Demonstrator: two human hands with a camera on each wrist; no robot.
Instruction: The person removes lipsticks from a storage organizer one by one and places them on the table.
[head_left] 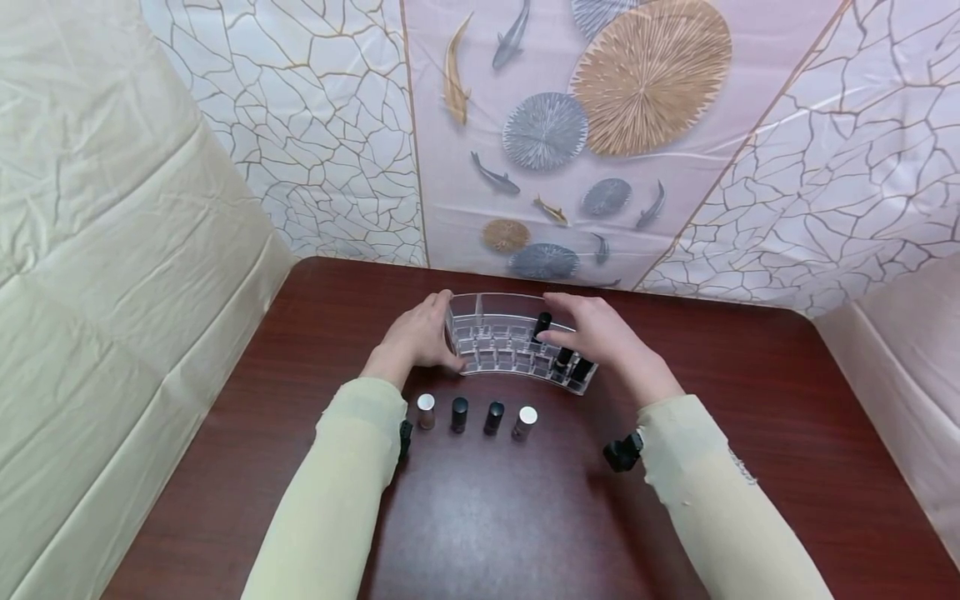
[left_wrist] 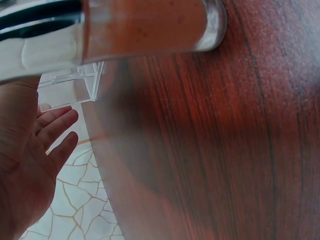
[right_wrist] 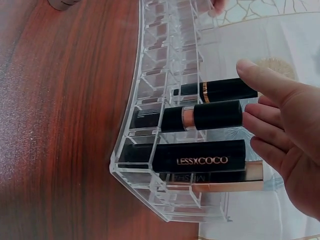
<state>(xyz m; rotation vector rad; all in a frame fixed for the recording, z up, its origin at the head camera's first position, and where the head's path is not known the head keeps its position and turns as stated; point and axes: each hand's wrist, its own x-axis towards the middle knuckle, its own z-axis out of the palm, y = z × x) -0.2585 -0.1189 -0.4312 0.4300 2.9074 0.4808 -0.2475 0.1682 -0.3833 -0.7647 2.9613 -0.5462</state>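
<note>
A clear acrylic lipstick organizer (head_left: 487, 358) with stepped compartments stands near the back of the table. My left hand (head_left: 422, 335) grips its left end, thumb at the front and fingers behind. In the left wrist view the other fingers of that left hand (left_wrist: 42, 145) spread loosely past the edge. My right hand (head_left: 600, 329) reaches over the right part, its thumb tip by a black lipstick with a gold band (right_wrist: 217, 91). Its fingers lie near the top of a second lipstick (right_wrist: 217, 115). A black LESSXCOCO tube (right_wrist: 200, 157) stands in the end column.
Several tubes stand in a row before the organizer: a white-capped tube (head_left: 426, 411), two black tubes, and another white-capped tube (head_left: 525, 422) at the right. Patterned cloth (head_left: 345, 142) hangs behind the brown table (head_left: 735, 400).
</note>
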